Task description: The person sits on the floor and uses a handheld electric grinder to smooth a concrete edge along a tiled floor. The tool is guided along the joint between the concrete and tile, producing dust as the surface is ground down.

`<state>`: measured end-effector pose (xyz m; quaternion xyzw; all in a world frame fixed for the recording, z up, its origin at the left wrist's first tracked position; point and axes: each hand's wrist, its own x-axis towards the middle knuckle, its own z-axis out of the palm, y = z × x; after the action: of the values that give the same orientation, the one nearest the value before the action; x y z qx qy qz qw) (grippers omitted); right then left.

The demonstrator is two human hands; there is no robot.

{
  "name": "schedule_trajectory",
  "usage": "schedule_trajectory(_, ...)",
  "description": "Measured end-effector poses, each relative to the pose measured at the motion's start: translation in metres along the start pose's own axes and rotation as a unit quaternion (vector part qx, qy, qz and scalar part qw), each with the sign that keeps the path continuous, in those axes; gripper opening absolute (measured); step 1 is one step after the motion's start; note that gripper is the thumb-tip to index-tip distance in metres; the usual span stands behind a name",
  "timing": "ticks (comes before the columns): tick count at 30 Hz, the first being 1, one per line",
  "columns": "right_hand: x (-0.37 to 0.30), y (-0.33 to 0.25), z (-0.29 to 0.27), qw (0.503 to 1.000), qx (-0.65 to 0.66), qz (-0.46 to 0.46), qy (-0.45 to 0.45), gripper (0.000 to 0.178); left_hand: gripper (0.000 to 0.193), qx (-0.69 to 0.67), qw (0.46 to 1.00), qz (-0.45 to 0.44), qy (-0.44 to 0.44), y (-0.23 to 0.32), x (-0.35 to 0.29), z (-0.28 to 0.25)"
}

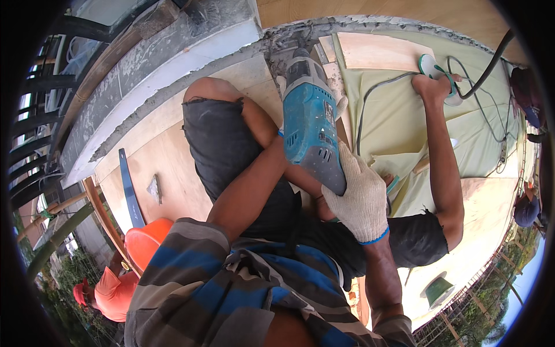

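A teal and grey hammer drill [310, 118] lies lengthwise in front of me, its dark nose pointing away toward broken concrete [283, 49] at the foot of the wall. My right hand [359, 194], in a cream knitted glove with a blue cuff, is closed around the rear grip. Mostly hidden behind the drill body is my left hand [341, 105], also gloved; its fingertips show on both sides near the front, wrapped around it. No bit can be made out past the nose. My bent knees are on either side of the tool.
Green cloth [399, 115] with a plywood offcut [376, 51] and a black cable [361, 115] lies right. Left are a long blue strip [130, 185], a crumpled scrap [154, 188] and an orange helmet [147, 243]. A person in orange [113, 295] is lower left; a green container [437, 290] is lower right.
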<state>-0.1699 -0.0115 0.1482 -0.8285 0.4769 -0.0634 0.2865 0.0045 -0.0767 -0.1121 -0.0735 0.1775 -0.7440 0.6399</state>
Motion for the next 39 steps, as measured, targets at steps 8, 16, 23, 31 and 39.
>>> schedule_trajectory(8, -0.010, 0.016, 0.025, 1.000, -0.014, -0.020, 0.003, 0.088, 0.071, 0.048, 0.999, 0.005, 0.004, -0.004, -0.018, 0.003)
schedule_trajectory(16, 0.036, -0.025, 0.029, 0.996, 0.016, 0.021, 0.079, 0.059, 0.055, 0.010, 0.997, 0.055, 0.049, 0.041, 0.026, 0.017)
schedule_trajectory(23, 0.070, -0.071, 0.031, 0.995, -0.038, -0.038, 0.082, 0.051, 0.076, -0.004, 0.993, 0.084, 0.082, 0.055, 0.024, 0.054)
schedule_trajectory(31, 0.077, -0.073, 0.028, 0.993, -0.003, -0.038, 0.109, 0.039, 0.082, -0.044, 0.997, 0.017, 0.065, 0.072, 0.038, 0.055)
schedule_trajectory(39, 0.077, -0.065, -0.003, 0.998, 0.021, -0.014, 0.050, 0.064, 0.072, 0.022, 0.999, 0.040, -0.022, 0.062, 0.034, 0.038)
